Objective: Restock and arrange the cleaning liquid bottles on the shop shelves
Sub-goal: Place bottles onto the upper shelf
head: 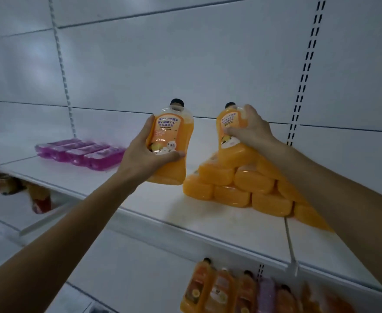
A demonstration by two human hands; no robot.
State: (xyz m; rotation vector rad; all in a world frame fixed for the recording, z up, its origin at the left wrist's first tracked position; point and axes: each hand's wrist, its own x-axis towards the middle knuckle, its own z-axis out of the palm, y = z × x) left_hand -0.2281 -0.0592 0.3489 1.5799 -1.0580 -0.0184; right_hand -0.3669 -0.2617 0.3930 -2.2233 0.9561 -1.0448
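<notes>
My left hand (144,152) grips an orange bottle (170,143) with a black cap and a label, held upright above the white shelf (140,199). My right hand (249,128) wraps the neck and upper part of a second orange bottle (227,127), which rests on top of a stack of orange bottles (241,188) lying on their sides on the shelf's right part. My right forearm hides the stack's right side.
Several purple bottles (81,152) lie side by side at the shelf's left. Below the shelf hangs a row of orange and purple bottles (241,290). Red and orange bottles (16,188) show under the left shelf. Slotted uprights (302,75) run up the white back panel.
</notes>
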